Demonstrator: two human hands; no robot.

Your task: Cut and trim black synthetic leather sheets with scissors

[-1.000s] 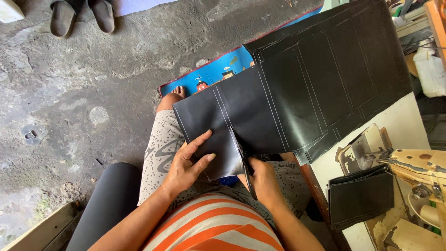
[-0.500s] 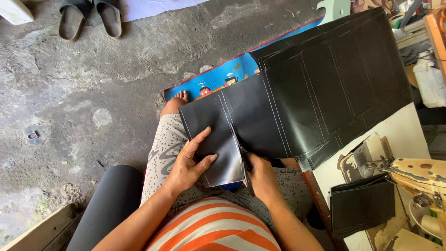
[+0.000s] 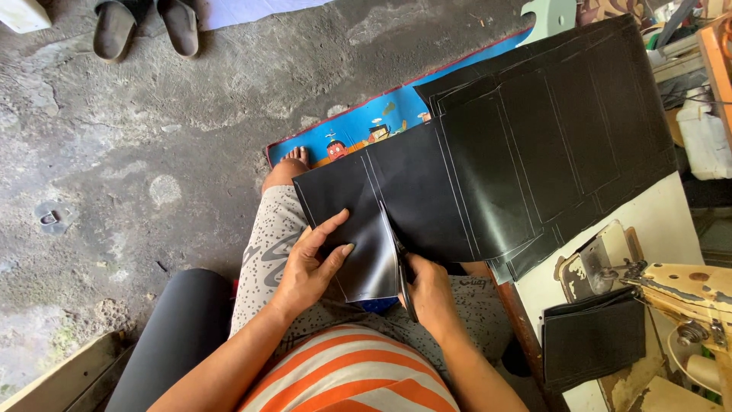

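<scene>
A large sheet of black leather-like material (image 3: pixel 496 160) with pale marked lines lies over my lap and the white table. My left hand (image 3: pixel 314 263) holds down and grips its near left flap, fingers spread on top. Black scissors (image 3: pixel 399 263) are gripped in my right hand (image 3: pixel 431 294), and their blades sit in a cut that runs up along a marked line between the left flap and the rest of the sheet.
A white sewing table (image 3: pixel 656 229) with a sewing machine (image 3: pixel 686 297) and a stack of cut black pieces (image 3: pixel 595 339) stands at the right. A blue cartoon mat (image 3: pixel 358 130) lies on the concrete floor, sandals (image 3: pixel 145 27) at top left, a dark stool (image 3: pixel 171 336) beside my leg.
The scissors have advanced further up the marked line, lengthening the cut. My left hand has stayed on the left flap, which now separates more from the sheet.
</scene>
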